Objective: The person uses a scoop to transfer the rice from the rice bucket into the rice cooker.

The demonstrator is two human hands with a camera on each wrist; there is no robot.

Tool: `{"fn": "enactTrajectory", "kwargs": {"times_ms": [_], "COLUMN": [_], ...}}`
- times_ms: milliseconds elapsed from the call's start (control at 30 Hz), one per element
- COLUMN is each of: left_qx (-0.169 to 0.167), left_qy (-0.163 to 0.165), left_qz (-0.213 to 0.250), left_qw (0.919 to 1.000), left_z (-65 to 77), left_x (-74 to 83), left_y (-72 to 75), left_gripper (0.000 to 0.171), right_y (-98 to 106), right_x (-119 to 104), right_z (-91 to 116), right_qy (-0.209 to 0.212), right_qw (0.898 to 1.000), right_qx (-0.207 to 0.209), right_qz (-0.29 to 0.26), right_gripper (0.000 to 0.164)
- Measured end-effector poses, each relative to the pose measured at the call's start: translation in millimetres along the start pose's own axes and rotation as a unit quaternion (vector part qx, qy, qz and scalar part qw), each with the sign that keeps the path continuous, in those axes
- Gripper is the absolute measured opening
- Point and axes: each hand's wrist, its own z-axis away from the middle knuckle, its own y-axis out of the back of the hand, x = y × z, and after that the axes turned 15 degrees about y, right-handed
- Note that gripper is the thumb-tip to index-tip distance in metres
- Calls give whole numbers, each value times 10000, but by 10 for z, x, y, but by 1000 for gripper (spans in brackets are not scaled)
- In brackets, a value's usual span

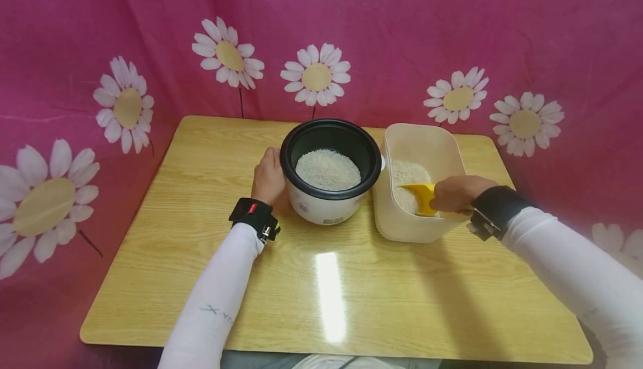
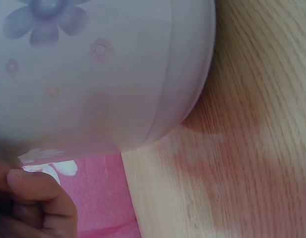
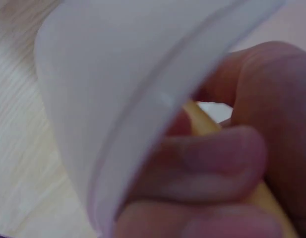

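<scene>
A white rice cooker [image 1: 325, 208] with a black rim and a flower print stands lidless on the table, white rice [image 1: 329, 170] in its dark pot. My left hand [image 1: 268, 178] holds the cooker at its left side; in the left wrist view its fingers [image 2: 41, 193] are curled by the wall, and what they grip is hidden. To the right is a cream plastic bin [image 1: 402, 225] with more rice [image 1: 409, 173] inside. Over its near right rim reaches my right hand [image 1: 459, 191], gripping a yellow scoop [image 1: 426, 195] by the handle. The scoop's blade is down at the rice.
Both containers stand side by side toward the back of the wooden table [image 1: 201, 257]. A pink curtain [image 1: 382, 28] with daisies hangs behind and along the sides. The bin's rim is close to the right wrist strap [image 1: 499, 204].
</scene>
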Motion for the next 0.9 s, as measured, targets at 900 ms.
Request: {"fn": "enactTrajectory", "kwargs": {"times_ms": [900], "left_qx": [51], "left_qy": [5], "left_qz": [18], "left_qw": [10000], "left_z": [1], "left_x": [0], "left_y": [-8], "left_gripper": [41], "right_y": [-55], "right_x": [66], "right_z": [-94], "right_qy": [-483], "right_qw": [9762], "right_qx": [219], "right_qz": [-2103], "right_gripper": [41]}}
